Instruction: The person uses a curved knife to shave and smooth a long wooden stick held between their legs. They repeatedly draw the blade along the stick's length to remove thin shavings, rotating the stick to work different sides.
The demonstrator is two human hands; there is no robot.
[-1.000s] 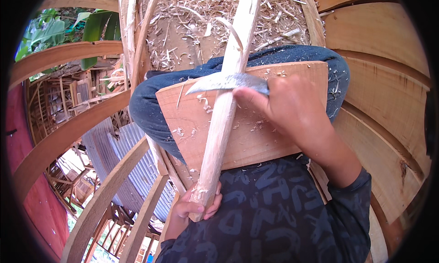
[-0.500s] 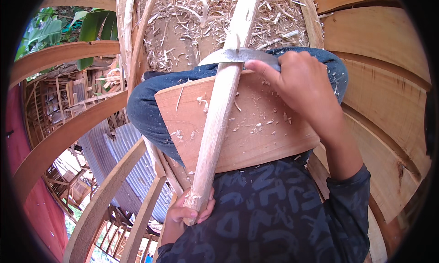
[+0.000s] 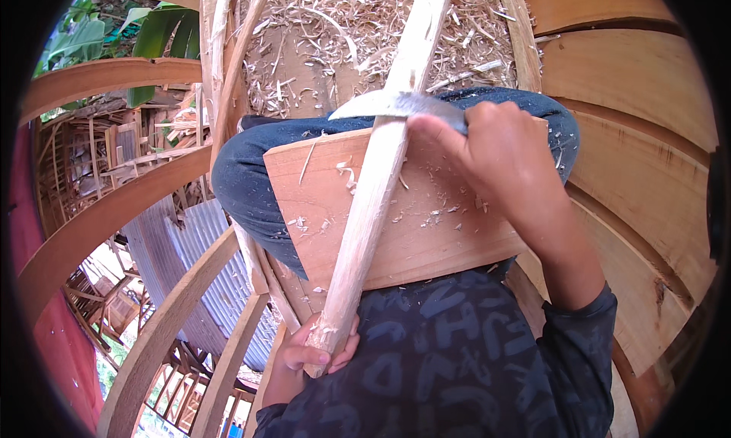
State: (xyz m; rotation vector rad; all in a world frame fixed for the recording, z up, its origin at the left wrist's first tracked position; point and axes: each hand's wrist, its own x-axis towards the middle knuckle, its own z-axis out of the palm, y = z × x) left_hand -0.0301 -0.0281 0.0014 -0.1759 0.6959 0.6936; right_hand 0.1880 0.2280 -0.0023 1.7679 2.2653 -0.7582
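Observation:
A long, pale wooden pole (image 3: 373,198) slants from my lower left up and away over a flat wooden board (image 3: 457,217) on my lap. My left hand (image 3: 312,353) is wrapped round its near end, close to my belly. Across the pole, beyond the board's far edge, lies a curved metal blade (image 3: 392,105). My right hand (image 3: 502,145) grips this knife at its right end, thumb stretched along the blade; the handle is hidden in my fist. Small shavings are scattered over the board.
Curled wood shavings (image 3: 304,38) cover the planks beyond my knees. Wide planks (image 3: 632,133) form a wall at my right. On the left stand curved wooden ribs (image 3: 114,213), with corrugated metal sheets (image 3: 213,247) and leafy plants (image 3: 76,42) past them.
The blade and my right hand have shifted slightly down toward me along the pole. The pole's far end has swung a little to the right. My left hand keeps its grip.

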